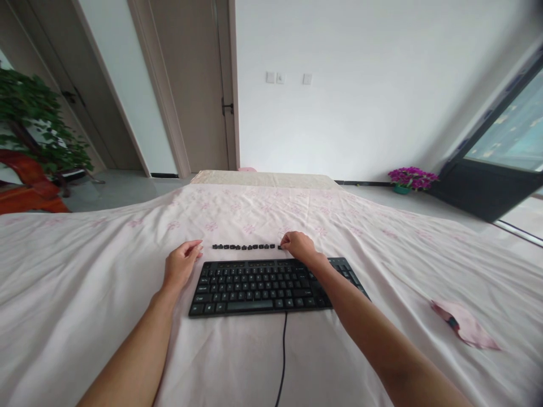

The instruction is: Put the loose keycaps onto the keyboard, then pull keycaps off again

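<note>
A black keyboard [254,287] lies flat on the pale pink cloth, its cable [284,350] running toward me. Along its top edge the function-key positions look bare. Behind the keyboard, a line of several small black keycaps [244,247] rests on the cloth. At the right end of that line my right hand [299,245] is closed in a pinch on a black keycap [280,247], and its forearm crosses over the keyboard's right part. My left hand [182,263] rests beside the keyboard's upper left corner, fingers loosely extended and holding nothing.
The floral cloth [127,254] is wrinkled and spreads to both sides. A pink piece of fabric [466,325] with a dark spot lies at the right. Farther off are purple flowers [413,177], a leafy plant [38,113], a red wooden chair [31,181] and doors [190,85].
</note>
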Tool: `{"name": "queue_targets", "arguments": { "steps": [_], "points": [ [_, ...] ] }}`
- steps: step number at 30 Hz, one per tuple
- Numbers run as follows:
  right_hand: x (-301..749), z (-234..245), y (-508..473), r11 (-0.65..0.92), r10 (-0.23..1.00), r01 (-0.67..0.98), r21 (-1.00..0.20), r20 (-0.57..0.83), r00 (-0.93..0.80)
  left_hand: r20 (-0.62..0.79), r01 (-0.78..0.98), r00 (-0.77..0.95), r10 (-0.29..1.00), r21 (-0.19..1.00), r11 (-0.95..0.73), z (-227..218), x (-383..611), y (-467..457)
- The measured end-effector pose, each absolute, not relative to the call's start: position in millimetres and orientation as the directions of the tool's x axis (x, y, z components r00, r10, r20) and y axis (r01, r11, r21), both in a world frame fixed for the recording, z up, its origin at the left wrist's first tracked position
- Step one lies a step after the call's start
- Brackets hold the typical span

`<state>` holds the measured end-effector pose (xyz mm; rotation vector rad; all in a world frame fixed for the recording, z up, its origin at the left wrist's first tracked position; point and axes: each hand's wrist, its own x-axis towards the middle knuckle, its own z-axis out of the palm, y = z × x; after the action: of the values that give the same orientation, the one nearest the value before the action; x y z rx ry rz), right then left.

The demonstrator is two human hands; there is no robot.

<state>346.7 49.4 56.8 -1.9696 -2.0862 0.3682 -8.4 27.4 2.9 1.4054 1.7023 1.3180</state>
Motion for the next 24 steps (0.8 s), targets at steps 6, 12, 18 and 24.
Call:
{"name": "queue_targets", "arguments": {
  "steps": [6,12,18,24],
  "points": [
    [345,53,52,0.034,0.999,0.941,-0.337,0.012,-0.031,0.160,0.412,-0.276,0.948,0.911,-0.034,5,-8,25],
    [344,53,53,0.068,0.998,0.934,-0.351,0.022,-0.065,0.164,0.436,-0.266,0.950,0.899,-0.034,3,-10,27],
    [348,56,52,0.095,0.995,0.915,-0.393,0.069,-0.074,0.168,0.435,-0.273,0.947,0.900,-0.035,2,-10,28],
    [366,84,36,0.137,0.969,0.855,-0.500,0.245,-0.012,0.148,0.373,-0.295,0.944,0.927,-0.029,5,-7,24]
  ]
}}
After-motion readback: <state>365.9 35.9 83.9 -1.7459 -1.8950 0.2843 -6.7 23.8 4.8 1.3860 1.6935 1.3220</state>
